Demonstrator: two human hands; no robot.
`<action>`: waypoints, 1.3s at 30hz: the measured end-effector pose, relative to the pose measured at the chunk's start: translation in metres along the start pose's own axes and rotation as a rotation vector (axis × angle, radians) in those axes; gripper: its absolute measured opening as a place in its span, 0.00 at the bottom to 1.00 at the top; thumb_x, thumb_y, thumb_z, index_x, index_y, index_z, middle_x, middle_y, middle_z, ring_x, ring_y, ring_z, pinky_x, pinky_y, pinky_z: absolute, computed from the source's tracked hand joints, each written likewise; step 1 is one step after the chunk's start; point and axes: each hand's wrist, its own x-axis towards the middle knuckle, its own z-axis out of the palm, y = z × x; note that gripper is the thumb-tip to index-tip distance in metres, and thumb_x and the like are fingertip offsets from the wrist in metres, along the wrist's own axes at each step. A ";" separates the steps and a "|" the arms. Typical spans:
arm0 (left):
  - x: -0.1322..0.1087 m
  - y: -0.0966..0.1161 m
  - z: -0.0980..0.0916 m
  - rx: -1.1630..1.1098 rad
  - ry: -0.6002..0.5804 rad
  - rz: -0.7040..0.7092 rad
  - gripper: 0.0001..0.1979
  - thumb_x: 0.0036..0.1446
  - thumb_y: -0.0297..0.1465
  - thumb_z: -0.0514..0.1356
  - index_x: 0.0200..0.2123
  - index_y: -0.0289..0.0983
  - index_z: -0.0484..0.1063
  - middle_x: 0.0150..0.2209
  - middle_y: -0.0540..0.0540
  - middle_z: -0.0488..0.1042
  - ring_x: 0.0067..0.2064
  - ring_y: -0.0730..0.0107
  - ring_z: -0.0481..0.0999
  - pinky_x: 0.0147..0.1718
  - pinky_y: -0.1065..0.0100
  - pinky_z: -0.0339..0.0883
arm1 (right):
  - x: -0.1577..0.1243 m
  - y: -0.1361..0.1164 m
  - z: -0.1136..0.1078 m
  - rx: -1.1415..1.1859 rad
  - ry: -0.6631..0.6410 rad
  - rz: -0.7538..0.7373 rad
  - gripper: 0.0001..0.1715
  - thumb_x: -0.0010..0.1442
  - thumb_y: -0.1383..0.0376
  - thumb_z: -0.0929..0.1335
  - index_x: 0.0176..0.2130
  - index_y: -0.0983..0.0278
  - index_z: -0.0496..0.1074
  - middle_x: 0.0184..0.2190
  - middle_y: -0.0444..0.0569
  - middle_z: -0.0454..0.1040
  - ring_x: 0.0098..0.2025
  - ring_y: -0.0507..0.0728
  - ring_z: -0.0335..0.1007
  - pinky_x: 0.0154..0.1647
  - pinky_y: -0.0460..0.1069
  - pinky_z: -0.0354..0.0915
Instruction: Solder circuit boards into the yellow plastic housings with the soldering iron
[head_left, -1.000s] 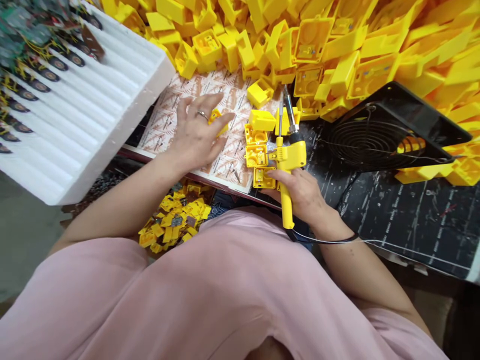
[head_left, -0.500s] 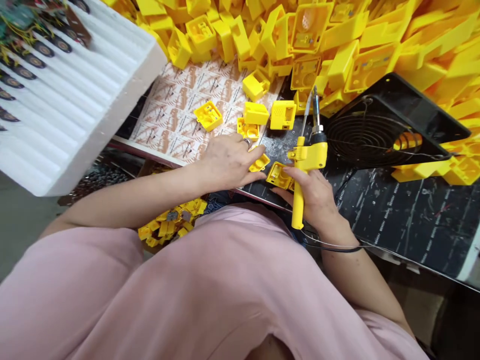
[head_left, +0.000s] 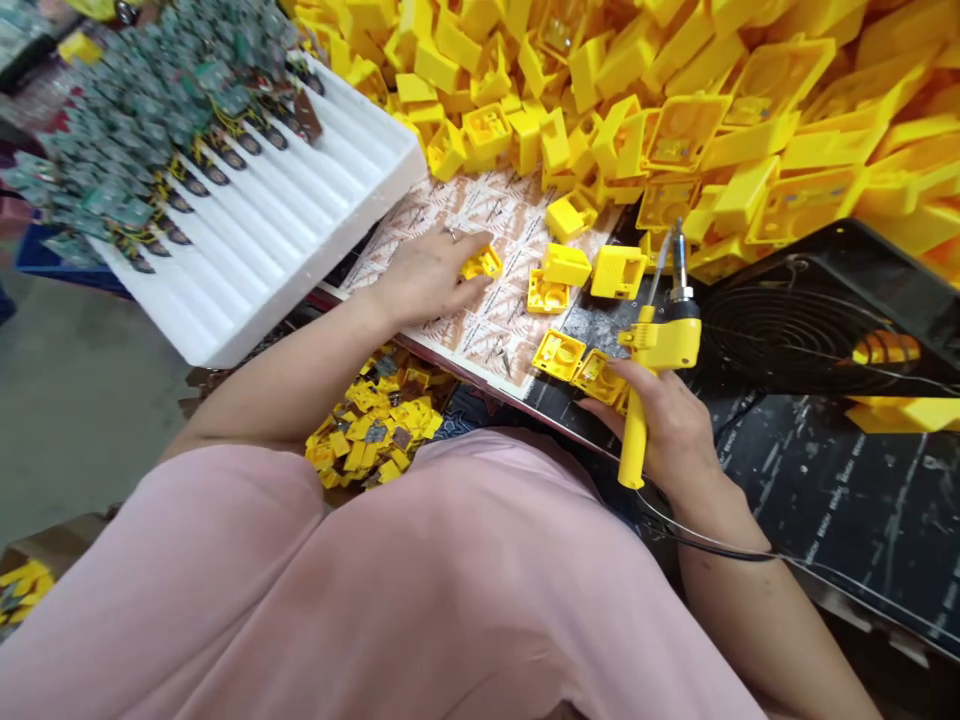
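Right grip (head_left: 671, 430) closed around a soldering iron (head_left: 660, 345).
Left grip (head_left: 427, 280) rests on a yellow case (head_left: 481, 264), atop a printed sheet (head_left: 499, 330); foam tray (head_left: 255, 220) beside it.

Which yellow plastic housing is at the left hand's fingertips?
The small housing on the printed paper, touching the left hand; the other housings lie farther from it.
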 end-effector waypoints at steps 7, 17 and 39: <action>-0.013 0.046 -0.018 0.125 -0.226 -0.095 0.36 0.72 0.56 0.44 0.72 0.43 0.63 0.47 0.41 0.83 0.49 0.51 0.79 0.36 0.58 0.63 | 0.003 0.005 0.001 -0.009 0.019 -0.046 0.29 0.66 0.58 0.74 0.61 0.62 0.68 0.33 0.47 0.73 0.31 0.60 0.73 0.33 0.52 0.70; -0.012 0.061 -0.019 0.018 -0.278 -0.089 0.25 0.73 0.44 0.49 0.51 0.34 0.80 0.44 0.35 0.84 0.47 0.47 0.82 0.41 0.56 0.70 | -0.004 0.010 0.006 0.035 0.051 -0.075 0.30 0.68 0.61 0.72 0.65 0.63 0.65 0.35 0.47 0.75 0.33 0.58 0.76 0.37 0.50 0.72; 0.052 -0.176 -0.083 -0.250 0.420 -0.806 0.16 0.69 0.37 0.56 0.47 0.31 0.77 0.43 0.52 0.81 0.46 0.75 0.71 0.48 0.69 0.66 | -0.002 0.015 0.011 -0.038 0.238 -0.067 0.31 0.64 0.66 0.75 0.63 0.66 0.69 0.40 0.52 0.84 0.32 0.57 0.81 0.35 0.49 0.75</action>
